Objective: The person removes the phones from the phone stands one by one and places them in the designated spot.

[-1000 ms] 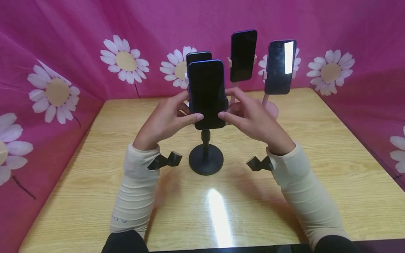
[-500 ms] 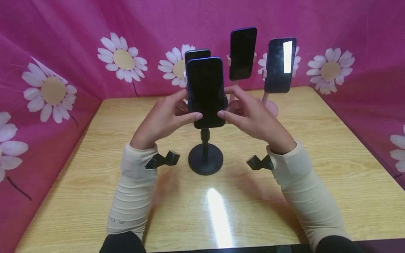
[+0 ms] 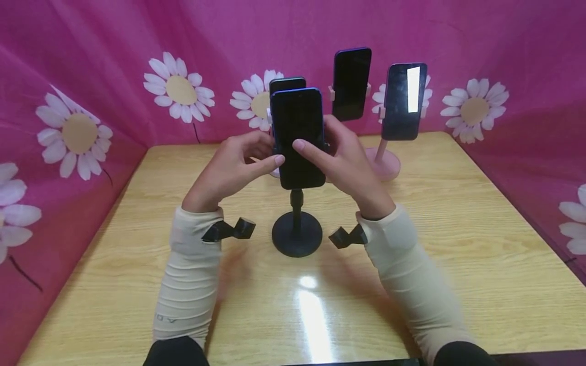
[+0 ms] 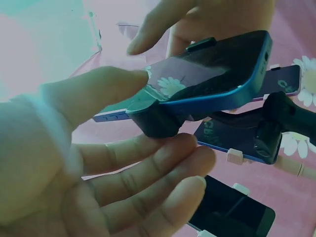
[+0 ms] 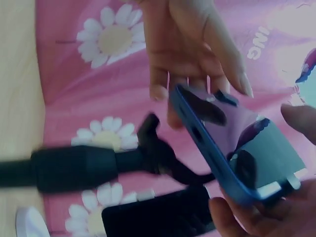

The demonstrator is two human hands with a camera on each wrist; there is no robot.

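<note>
In the head view, a blue-edged smartphone (image 3: 298, 122) stands upright in the clamp of a black phone stand (image 3: 297, 235). My left hand (image 3: 229, 165) is at its left side, thumb tip by the screen's edge and fingers behind. The left wrist view shows those fingers loosely bent beneath the black clamp arm (image 4: 157, 121), with the index finger appearing to touch it. My right hand (image 3: 350, 165) is around the phone's right side, thumb in front of the screen and fingers partly hidden behind. Both wrist views show the right thumb (image 5: 300, 118) apart from the glass.
Behind stand more phones in pale clamps: one phone (image 3: 287, 84) mostly hidden, a second phone (image 3: 351, 84), and a third phone (image 3: 404, 101) on a pink stand (image 3: 385, 165). The wooden table (image 3: 137, 213) ends at a pink daisy-print cloth (image 3: 220, 40) on three sides.
My right hand and forearm have shifted left, its thumb rising from the phone's lower edge to mid-screen. My left thumb has drawn back to the screen's edge. The phone stays in its stand.
</note>
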